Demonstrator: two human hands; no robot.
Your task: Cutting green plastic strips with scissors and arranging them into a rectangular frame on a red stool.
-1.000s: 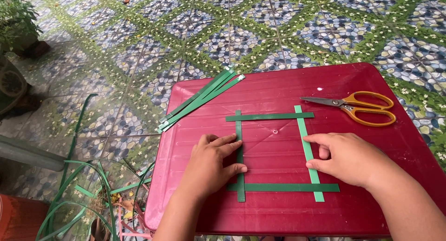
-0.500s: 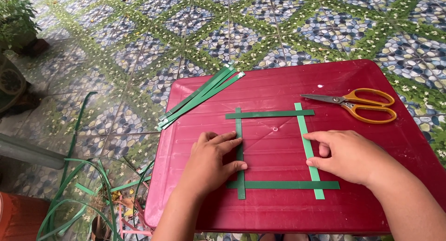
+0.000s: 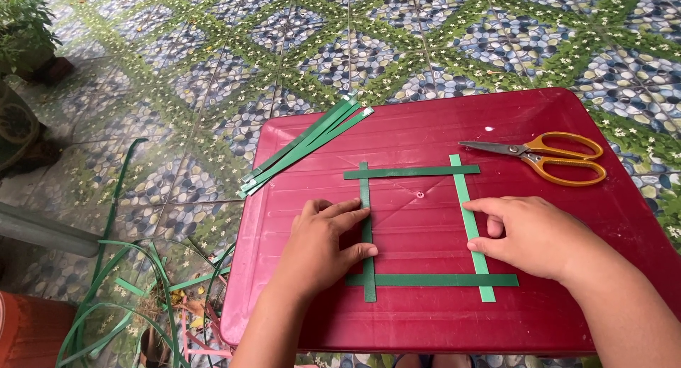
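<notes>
Four green strips lie in a square on a dark red tabletop point(image 3: 567, 311). My left hand point(image 3: 323, 244) rests flat with its fingertips on the left upright strip point(image 3: 366, 198). My right hand point(image 3: 528, 237) has its fingertips on the lighter right upright strip point(image 3: 461, 187). A dark top strip point(image 3: 411, 172) and a dark bottom strip point(image 3: 433, 280) cross both uprights. Neither hand grips anything; both press down with the fingers apart.
Orange-handled scissors point(image 3: 550, 155) lie shut at the table's far right. A bundle of spare green strips point(image 3: 305, 144) overhangs the far left edge. Loose green strapping point(image 3: 120, 297) coils on the patterned tile floor at left, near a brown pot point(image 3: 28, 332) and a potted plant point(image 3: 21, 27).
Both hands stay on the upright strips with only slight finger shifts. The strips have not visibly moved.
</notes>
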